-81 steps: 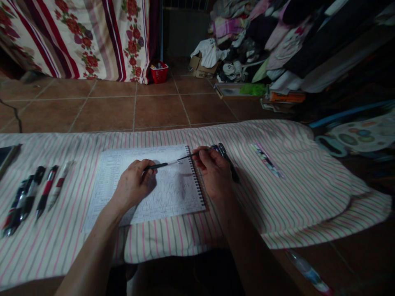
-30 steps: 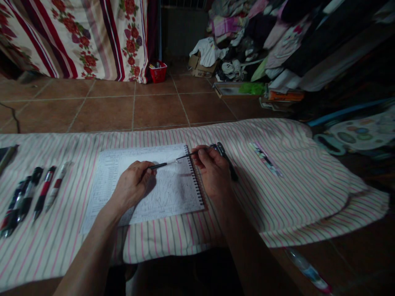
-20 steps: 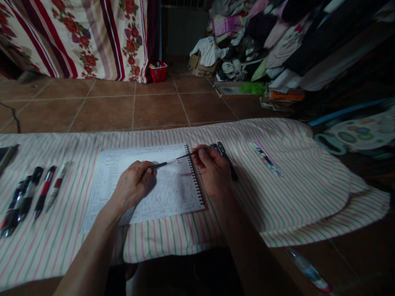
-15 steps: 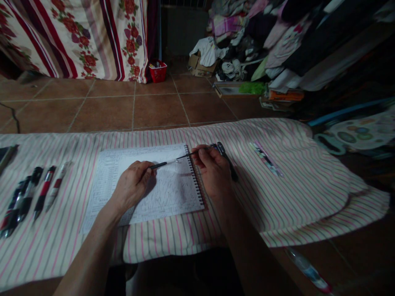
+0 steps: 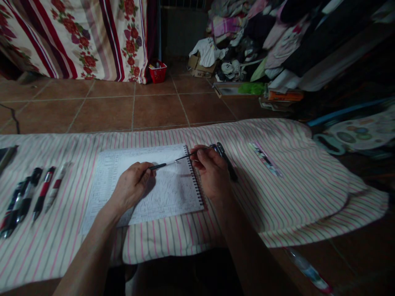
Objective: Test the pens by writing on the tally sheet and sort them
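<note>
My left hand (image 5: 132, 186) rests over the spiral notebook (image 5: 166, 199), its fingers closed on a dark pen part (image 5: 158, 166) with a pale, shiny end pointing right. Just above the page's right side, my right hand (image 5: 212, 170) pinches a thin dark rod (image 5: 184, 156), perhaps a pen refill. The rod's tip points left and comes close to the shiny end; whether they touch I cannot tell. The notebook page bears dense handwriting. Partly behind my right hand lies a black pen (image 5: 227, 161) on the striped cloth.
Several pens (image 5: 27, 197) lie at the left of the striped cloth (image 5: 296, 197). A pastel stick-like packet (image 5: 267, 159) lies at the right. Below the cloth's front edge is a plastic bottle (image 5: 308, 269). Beyond are a red basket (image 5: 158, 72) and piled clothes (image 5: 228, 26).
My right hand and the thin rod have shifted very slightly left. My left hand holds its place on the notebook.
</note>
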`<action>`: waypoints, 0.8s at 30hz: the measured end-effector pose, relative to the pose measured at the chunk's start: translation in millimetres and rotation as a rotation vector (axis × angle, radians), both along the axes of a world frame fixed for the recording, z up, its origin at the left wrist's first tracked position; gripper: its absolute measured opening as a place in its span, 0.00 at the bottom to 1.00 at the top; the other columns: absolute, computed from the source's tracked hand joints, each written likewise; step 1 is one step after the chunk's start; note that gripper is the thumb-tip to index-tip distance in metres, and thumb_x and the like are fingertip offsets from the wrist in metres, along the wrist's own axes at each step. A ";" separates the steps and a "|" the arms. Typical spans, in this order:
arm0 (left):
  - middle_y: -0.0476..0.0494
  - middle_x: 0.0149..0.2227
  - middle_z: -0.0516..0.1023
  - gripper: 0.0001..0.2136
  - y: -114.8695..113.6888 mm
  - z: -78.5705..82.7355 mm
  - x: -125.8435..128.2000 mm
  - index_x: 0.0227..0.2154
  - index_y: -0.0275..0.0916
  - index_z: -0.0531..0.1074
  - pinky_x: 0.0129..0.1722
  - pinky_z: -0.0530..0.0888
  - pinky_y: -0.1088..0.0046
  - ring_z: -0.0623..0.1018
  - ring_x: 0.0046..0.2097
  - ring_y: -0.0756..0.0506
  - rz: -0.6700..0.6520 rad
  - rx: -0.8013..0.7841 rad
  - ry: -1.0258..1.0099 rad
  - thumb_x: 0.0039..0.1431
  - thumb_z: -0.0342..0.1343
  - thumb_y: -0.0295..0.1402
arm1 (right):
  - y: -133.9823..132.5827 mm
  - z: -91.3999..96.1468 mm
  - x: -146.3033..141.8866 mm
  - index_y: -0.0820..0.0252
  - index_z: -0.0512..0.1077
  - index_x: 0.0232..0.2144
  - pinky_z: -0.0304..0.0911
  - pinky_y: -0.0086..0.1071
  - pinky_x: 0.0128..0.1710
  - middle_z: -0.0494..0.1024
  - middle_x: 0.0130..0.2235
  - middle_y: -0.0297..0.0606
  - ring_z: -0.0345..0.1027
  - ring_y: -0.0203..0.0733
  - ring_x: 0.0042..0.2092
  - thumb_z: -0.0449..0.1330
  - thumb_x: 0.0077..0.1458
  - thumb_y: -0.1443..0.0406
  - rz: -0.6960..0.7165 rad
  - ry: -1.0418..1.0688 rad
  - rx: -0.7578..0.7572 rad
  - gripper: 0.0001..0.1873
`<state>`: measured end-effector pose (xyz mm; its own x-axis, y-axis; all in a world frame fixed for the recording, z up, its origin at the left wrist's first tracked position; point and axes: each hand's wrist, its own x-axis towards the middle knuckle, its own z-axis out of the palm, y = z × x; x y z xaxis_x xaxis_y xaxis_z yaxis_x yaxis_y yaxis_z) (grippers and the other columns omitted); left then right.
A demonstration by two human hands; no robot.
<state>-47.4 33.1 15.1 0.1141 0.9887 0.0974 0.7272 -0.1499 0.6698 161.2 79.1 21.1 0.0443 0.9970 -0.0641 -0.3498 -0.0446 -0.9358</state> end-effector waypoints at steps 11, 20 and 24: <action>0.44 0.35 0.79 0.13 -1.1 1.1 2.2 0.39 0.39 0.73 0.40 0.71 0.67 0.76 0.38 0.44 0.037 -0.018 -0.070 0.60 0.45 0.37 | -5.3 1.9 -4.8 0.55 0.75 0.30 0.63 0.28 0.31 0.79 0.35 0.33 0.71 0.34 0.34 0.64 0.47 0.59 0.082 0.005 -0.020 0.08; 0.41 0.39 0.79 0.15 -0.7 0.1 1.2 0.40 0.37 0.74 0.41 0.72 0.66 0.77 0.41 0.43 0.001 -0.005 -0.064 0.61 0.46 0.39 | -7.1 1.5 -5.5 0.55 0.75 0.31 0.63 0.26 0.30 0.78 0.35 0.32 0.72 0.33 0.32 0.63 0.49 0.60 0.101 0.027 0.013 0.07; 0.42 0.37 0.79 0.15 -0.3 -0.1 1.9 0.40 0.37 0.74 0.41 0.71 0.66 0.77 0.40 0.43 0.007 -0.012 -0.061 0.61 0.45 0.38 | -6.7 1.3 -5.7 0.55 0.75 0.31 0.63 0.27 0.30 0.78 0.35 0.32 0.71 0.33 0.33 0.62 0.51 0.60 0.104 0.020 0.043 0.06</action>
<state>-45.5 32.7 14.9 0.1013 0.9905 0.0924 0.6860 -0.1369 0.7147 155.5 72.3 22.4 -0.0604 0.9980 -0.0206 -0.3637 -0.0412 -0.9306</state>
